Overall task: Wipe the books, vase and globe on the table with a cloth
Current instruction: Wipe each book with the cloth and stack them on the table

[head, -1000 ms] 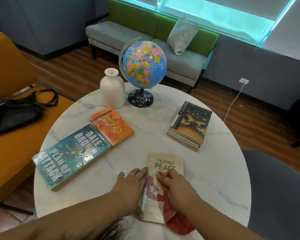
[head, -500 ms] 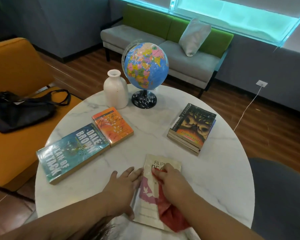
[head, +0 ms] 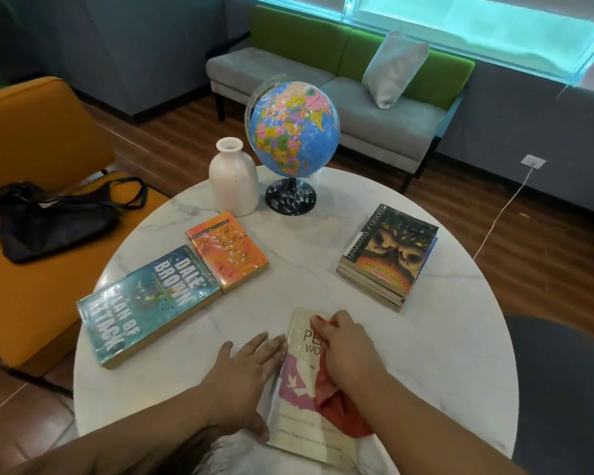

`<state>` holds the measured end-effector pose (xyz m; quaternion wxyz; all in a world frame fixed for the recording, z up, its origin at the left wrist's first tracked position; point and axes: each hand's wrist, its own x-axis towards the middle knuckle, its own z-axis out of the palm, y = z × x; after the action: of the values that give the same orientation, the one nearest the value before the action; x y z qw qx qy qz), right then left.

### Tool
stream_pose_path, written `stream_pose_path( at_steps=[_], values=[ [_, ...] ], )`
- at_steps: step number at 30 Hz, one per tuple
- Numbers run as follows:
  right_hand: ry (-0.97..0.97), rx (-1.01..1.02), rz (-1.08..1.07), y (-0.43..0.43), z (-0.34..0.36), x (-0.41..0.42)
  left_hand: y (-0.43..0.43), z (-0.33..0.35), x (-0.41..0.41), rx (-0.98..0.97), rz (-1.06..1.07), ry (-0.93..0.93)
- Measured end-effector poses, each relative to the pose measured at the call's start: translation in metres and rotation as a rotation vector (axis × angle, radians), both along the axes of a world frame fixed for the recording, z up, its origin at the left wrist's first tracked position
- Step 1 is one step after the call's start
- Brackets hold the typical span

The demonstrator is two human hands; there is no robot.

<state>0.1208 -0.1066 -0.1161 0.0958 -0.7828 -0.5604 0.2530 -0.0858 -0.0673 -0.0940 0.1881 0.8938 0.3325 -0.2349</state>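
Note:
A cream and pink book (head: 297,389) lies at the near edge of the round marble table (head: 443,354). My right hand (head: 348,344) grips a red cloth (head: 340,406) and presses it on the book's upper part. My left hand (head: 244,368) lies flat on the table, fingers straight, touching the book's left edge. A teal book (head: 144,303) and an orange book (head: 228,250) lie at the left. A stack of books (head: 388,255) sits at the right. A white vase (head: 234,178) and a globe (head: 294,132) stand at the far edge.
An orange armchair (head: 31,138) with a black bag (head: 52,217) stands left of the table. A grey and green sofa (head: 323,80) with a cushion stands behind it. A dark chair (head: 570,389) sits at the right. A white cable (head: 504,217) runs across the wooden floor.
My right hand has slid the red cloth up the book's cover toward its top edge. My left hand stays against the book's left side.

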Motion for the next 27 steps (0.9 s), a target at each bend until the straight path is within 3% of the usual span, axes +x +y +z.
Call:
stream_pose_path(
  at_steps=[3, 6, 12, 18, 20, 23, 25, 27],
  values=[
    [0.096, 0.078, 0.093, -0.023, -0.006, -0.012, 0.001, -0.001, -0.002, -0.02, 0.009, -0.013],
    [-0.118, 0.164, 0.332, -0.039, -0.016, -0.015, 0.001, -0.003, -0.003, -0.039, 0.02, -0.028],
    [-0.062, 0.171, 0.13, -0.018, -0.007, -0.008, 0.002, -0.005, -0.005, -0.054, 0.022, -0.056],
    [-0.135, 0.18, 0.395, -0.04, 0.004, -0.027, 0.002, -0.003, -0.005, -0.066, 0.026, -0.066],
    [-0.03, 0.191, 0.345, -0.028, 0.006, -0.02, 0.002, -0.004, -0.005, -0.06, 0.025, -0.063],
    [-0.03, 0.192, 0.236, -0.019, 0.003, -0.014, 0.002, -0.006, -0.006, -0.045, 0.039, -0.065],
    [-0.118, 0.191, 0.319, -0.03, 0.002, -0.023, 0.0, -0.006, -0.008, -0.031, 0.056, -0.06],
    [-0.079, 0.166, 0.33, -0.04, 0.001, -0.032, -0.002, -0.006, -0.009, -0.016, 0.072, -0.059]
  ],
)
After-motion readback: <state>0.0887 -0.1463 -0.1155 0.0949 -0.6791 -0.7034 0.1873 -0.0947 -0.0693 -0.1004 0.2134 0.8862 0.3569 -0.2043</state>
